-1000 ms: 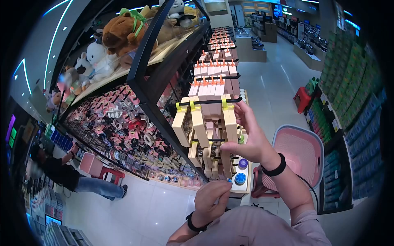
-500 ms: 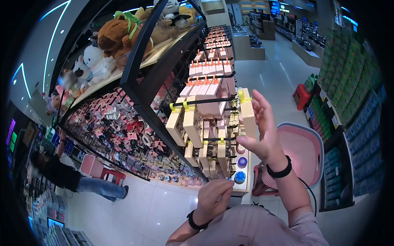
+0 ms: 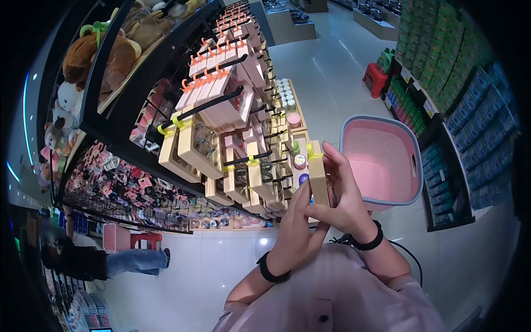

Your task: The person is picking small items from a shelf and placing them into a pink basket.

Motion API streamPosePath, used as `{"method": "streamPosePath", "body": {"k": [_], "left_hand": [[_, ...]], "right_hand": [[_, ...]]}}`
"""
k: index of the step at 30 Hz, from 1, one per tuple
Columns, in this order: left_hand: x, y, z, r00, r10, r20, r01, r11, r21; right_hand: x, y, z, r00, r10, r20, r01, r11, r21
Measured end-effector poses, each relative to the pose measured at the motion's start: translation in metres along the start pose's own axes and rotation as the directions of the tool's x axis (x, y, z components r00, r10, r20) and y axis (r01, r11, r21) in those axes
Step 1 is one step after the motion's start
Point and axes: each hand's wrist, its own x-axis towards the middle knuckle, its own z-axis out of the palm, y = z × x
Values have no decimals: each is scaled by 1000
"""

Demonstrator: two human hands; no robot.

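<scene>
A tan box [image 3: 318, 180] with a yellow hanging tab is held upright in front of my body. My right hand [image 3: 345, 199] grips it from the right side, with the thumb near its lower end. My left hand [image 3: 297, 229] is at the lower left of the box, its fingers against the lower edge; how firmly they press is hard to see. Left of the hands, similar tan boxes [image 3: 202, 149] with yellow tabs hang on a black hook [image 3: 213, 103]. Pink boxes [image 3: 213, 91] with orange tabs hang behind them.
A pink basket [image 3: 381, 160] with a grey rim stands at the right, near a red stool [image 3: 376, 80]. Shelves of green and blue packages [image 3: 473, 119] line the far right. Plush toys [image 3: 69, 97] sit at upper left. Another person [image 3: 88, 263] is at lower left.
The tan box has moved off the hook end and down toward my body in my right hand. My left hand has risen to meet it. The view has shifted, showing the basket more fully.
</scene>
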Motion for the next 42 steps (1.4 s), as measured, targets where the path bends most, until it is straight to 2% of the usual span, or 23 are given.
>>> {"method": "streamPosePath", "body": {"k": [1, 2, 3, 5, 6, 7, 9, 10, 12, 14, 17, 21, 24, 27, 30, 34, 37, 40, 42], "left_hand": [[-2, -5, 5, 997, -21, 73, 23, 999, -34], [-7, -10, 11, 995, -30, 96, 31, 999, -8], [-10, -10, 16, 994, -73, 82, 78, 995, -59], [-15, -8, 25, 985, -161, 61, 169, 973, -160], [-12, -9, 26, 998, -59, 26, 61, 993, -97], [-11, -8, 31, 992, -122, 16, 121, 949, -290], [-9, -7, 42, 965, -260, 30, 220, 745, -630], [-8, -4, 36, 924, -345, 165, 360, 637, -681], [-4, -10, 41, 910, -347, 225, 387, 520, -762], [-2, -15, 49, 896, -336, 289, 420, 432, -798], [3, -13, 60, 872, -350, 341, 450, 301, -841], [8, -15, 68, 864, -311, 397, 470, 210, -857], [12, -16, 73, 850, -328, 411, 484, 179, -857], [12, -18, 78, 839, -350, 417, 492, 162, -855], [8, -21, 82, 860, -372, 348, 489, 409, -770], [3, -22, 86, 909, -311, 278, 413, 763, -497], [4, -18, 93, 917, -308, 255, 396, 792, -466], [10, -16, 102, 898, -362, 252, 439, 680, -588], [13, -18, 111, 899, -362, 245, 433, 661, -612]], "right_hand": [[-5, 3, -3, 999, -46, -3, 46, 995, -86], [-8, 6, -8, 996, -93, -3, 91, 981, -174], [-12, 8, -13, 991, -136, -1, 131, 956, -262], [-18, 4, -22, 989, -146, -10, 142, 971, -193], [-22, 6, -27, 991, -133, -10, 130, 980, -153], [-26, 4, -31, 992, -125, -22, 122, 985, -125], [-32, 2, -36, 994, -63, -90, 61, 998, -18], [-35, 2, -39, 990, -6, -143, 15, 998, 64], [-39, -5, -45, 971, 115, -209, -74, 978, 196], [-43, -10, -52, 950, 211, -230, -140, 947, 290], [-48, -6, -62, 943, 238, -231, -160, 937, 312], [-52, 7, -71, 951, 200, -234, -120, 941, 317], [-53, 10, -79, 945, 244, -219, -158, 924, 347], [-52, 12, -84, 940, 271, -207, -177, 907, 382], [-50, 16, -87, 928, 315, -198, -220, 894, 389], [-49, 29, -96, 910, 382, -163, -307, 883, 355], [-50, 39, -101, 899, 399, -179, -319, 879, 355], [-52, 44, -112, 893, 410, -185, -331, 877, 349], [-53, 44, -119, 892, 406, -197, -324, 880, 348]]}}
